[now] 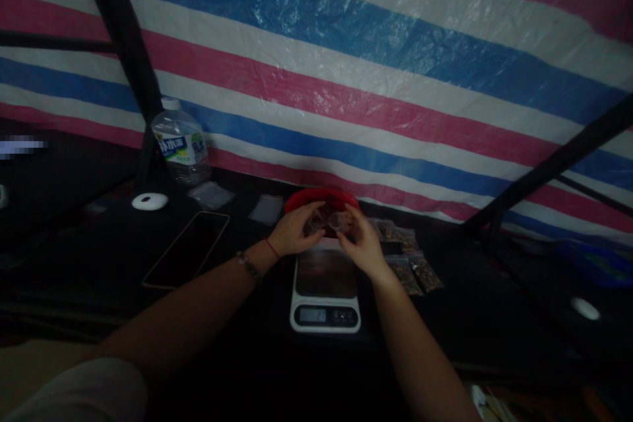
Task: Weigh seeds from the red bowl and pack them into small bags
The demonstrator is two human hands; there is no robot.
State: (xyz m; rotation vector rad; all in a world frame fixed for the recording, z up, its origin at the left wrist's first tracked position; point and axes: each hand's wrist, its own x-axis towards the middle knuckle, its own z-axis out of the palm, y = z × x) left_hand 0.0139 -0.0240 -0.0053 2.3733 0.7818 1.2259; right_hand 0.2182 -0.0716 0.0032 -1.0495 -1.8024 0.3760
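Note:
My left hand [293,231] is closed round a small clear cup [317,219], its thumb and fingers curved about it. A second small clear cup [338,221] is in my right hand [364,245], gripped between thumb and fingers. Both cups are close together, over the near part of a red bowl [321,194]; their contents are too dark to make out. Just below my hands sits a white digital scale [294,290] with a dark metal plate and a lit display. Beside my right wrist lie several small clear bags [424,271] filled with brown bits.
Left of the scale lie a phone [188,250], a white oval object [150,202] and clear plastic bags [211,195]. A large clear bottle [180,145] stands by the black frame [116,26]. Striped plastic sheeting [346,79] rises behind the black table [247,316].

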